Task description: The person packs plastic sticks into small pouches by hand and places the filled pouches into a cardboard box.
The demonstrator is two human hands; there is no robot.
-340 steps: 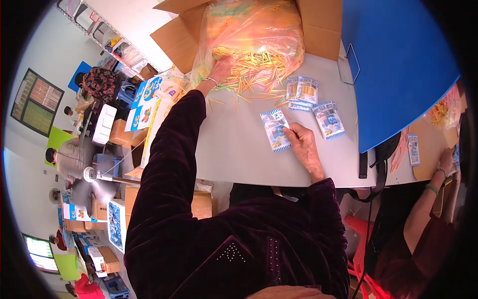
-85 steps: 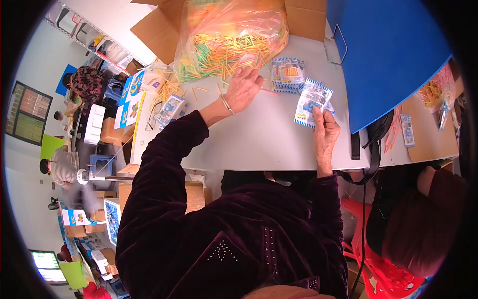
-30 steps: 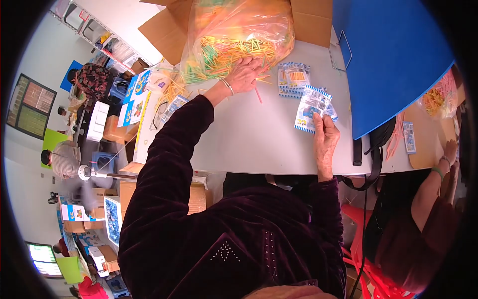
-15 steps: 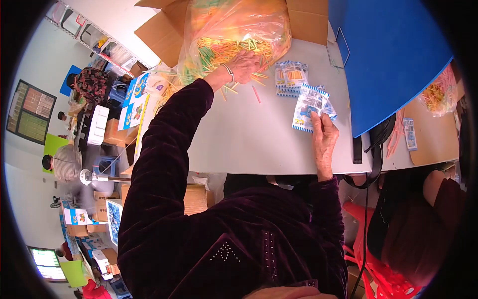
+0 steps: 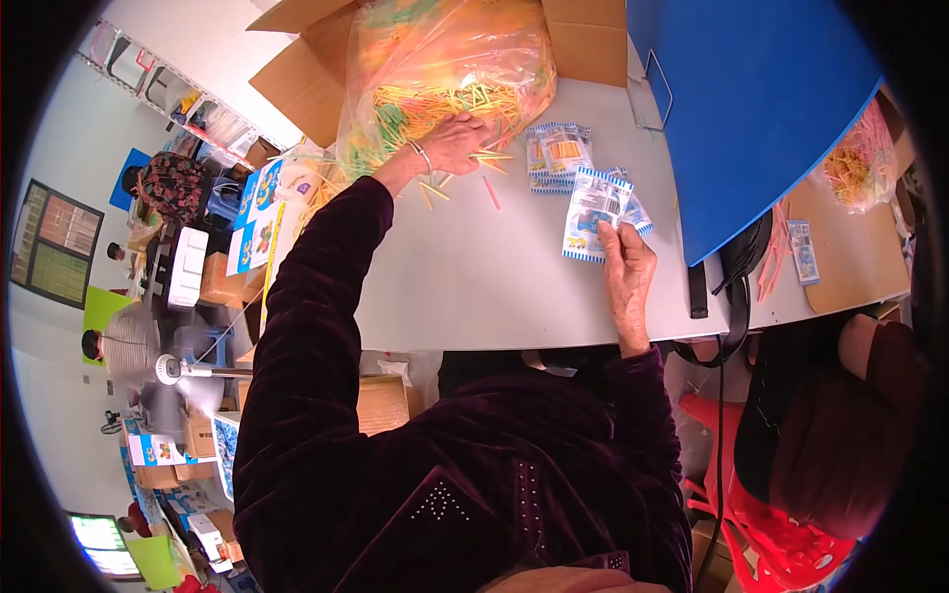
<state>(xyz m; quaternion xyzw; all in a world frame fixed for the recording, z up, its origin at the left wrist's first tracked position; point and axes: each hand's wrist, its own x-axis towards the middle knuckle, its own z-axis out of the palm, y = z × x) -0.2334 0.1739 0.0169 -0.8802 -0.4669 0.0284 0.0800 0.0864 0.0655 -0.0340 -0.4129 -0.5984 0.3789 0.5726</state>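
Right here the right hand (image 5: 629,269) is pinching a blue-and-white packet (image 5: 595,214) near its lower right corner, holding it above the pale table (image 5: 474,296) — more packets (image 5: 560,156) are lying in a pile just beyond. Meanwhile the left hand (image 5: 457,145) is sitting at the near edge of the clear bag (image 5: 450,44), among coloured sticks (image 5: 435,101) — whether its fingers are gripping any, I'm not able to tell. One pink stick (image 5: 491,193) is lying apart nearby.

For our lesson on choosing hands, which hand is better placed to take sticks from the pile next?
Left, likely: the left hand is at the sticks by the bag, while the right hand holds a packet farther off.
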